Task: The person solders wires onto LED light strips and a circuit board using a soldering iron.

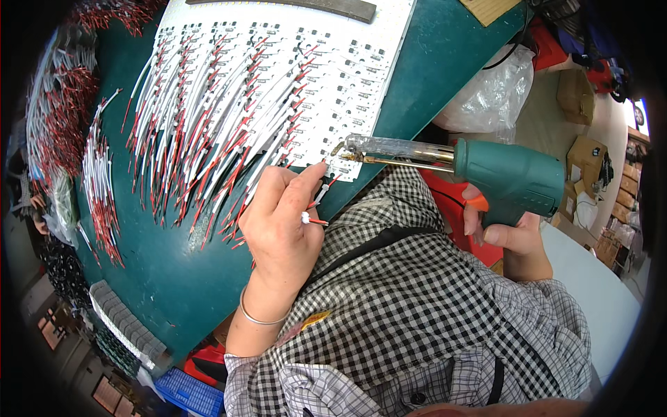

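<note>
My right hand [517, 240] grips the handle of a green soldering gun [511, 174], its fingers near the orange trigger. The gun's long metal tip reaches left to the near right corner of a white panel of small circuit boards [340, 101]. Beside that tip, my left hand [281, 219] has its index fingertip at the panel's edge. Its other fingers are curled around short red-and-white wires [316, 221], whose ends stick out from the hand. Rows of red-and-white wires [208, 132] stand attached across most of the panel and hang over its near edge. The right-hand columns carry bare boards.
A dark bar [292, 7] lies across the panel's far end. Loose wire bundles [102, 187] rest on the green table [170, 278] at left, with a larger wire pile [66, 118] beyond. Grey stacked parts [125, 323] sit near the table's lower edge. A clear plastic bag [490, 97] hangs at right.
</note>
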`<state>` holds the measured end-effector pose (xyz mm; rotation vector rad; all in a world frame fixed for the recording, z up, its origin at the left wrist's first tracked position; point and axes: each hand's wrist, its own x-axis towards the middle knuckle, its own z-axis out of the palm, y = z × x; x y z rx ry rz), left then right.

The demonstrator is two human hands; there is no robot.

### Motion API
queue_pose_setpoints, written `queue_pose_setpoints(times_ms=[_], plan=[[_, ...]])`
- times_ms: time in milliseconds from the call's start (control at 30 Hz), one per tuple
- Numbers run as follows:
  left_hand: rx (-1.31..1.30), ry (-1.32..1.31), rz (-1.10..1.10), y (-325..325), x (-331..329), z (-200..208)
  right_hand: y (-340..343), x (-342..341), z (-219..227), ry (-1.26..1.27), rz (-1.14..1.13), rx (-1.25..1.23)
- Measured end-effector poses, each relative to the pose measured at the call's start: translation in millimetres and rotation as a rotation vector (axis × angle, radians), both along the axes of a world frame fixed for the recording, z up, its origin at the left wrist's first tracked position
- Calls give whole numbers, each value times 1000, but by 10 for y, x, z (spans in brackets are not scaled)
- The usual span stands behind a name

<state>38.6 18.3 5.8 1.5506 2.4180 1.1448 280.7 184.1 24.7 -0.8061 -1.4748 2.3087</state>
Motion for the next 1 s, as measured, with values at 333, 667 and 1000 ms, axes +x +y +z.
queue_pose_setpoints(times_ms=[333,667,1000], plan=[[-30,6,-5,-9,27,-26,31,-63,-79,31,91,107],[-15,50,6,-7,37,-35,-3,-111,-166,54,120,265],[-23,88,-19,-13,28,-29,129,-54,-4,136,59,-8]])
